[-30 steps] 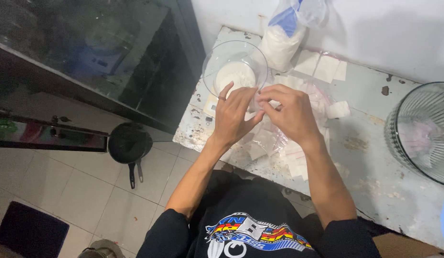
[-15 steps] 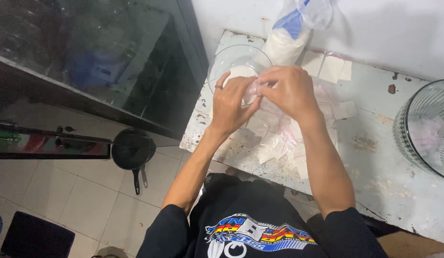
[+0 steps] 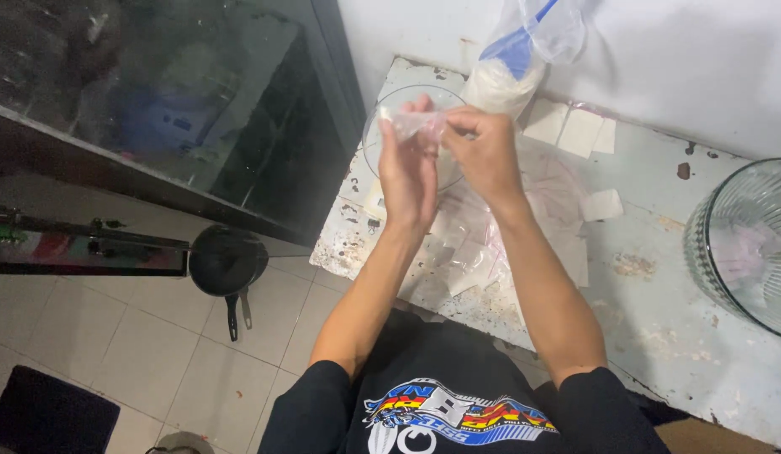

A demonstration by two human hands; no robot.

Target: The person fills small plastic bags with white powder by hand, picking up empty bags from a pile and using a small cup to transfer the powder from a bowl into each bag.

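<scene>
My left hand [image 3: 407,172] and my right hand [image 3: 483,151] are raised together above the worn white table [image 3: 659,286]. Between their fingertips they pinch a small clear plastic bag [image 3: 411,124], stretched flat. Behind the hands stands a clear glass bowl [image 3: 382,139] holding white powder, mostly hidden by my left hand. A large plastic sack of white powder with a blue scoop [image 3: 512,63] leans against the wall just beyond the bowl.
Several small filled packets [image 3: 470,252] lie scattered on the table under my arms, with flat white packets [image 3: 575,130] near the wall. A big ribbed glass bowl [image 3: 748,244] stands at right. A black pan [image 3: 226,265] lies on the tiled floor at left, below a dark glass cabinet [image 3: 172,109].
Both hands have lifted from the table near the bowl, bringing the small clear bag up with them and holding it in front of the bowl.
</scene>
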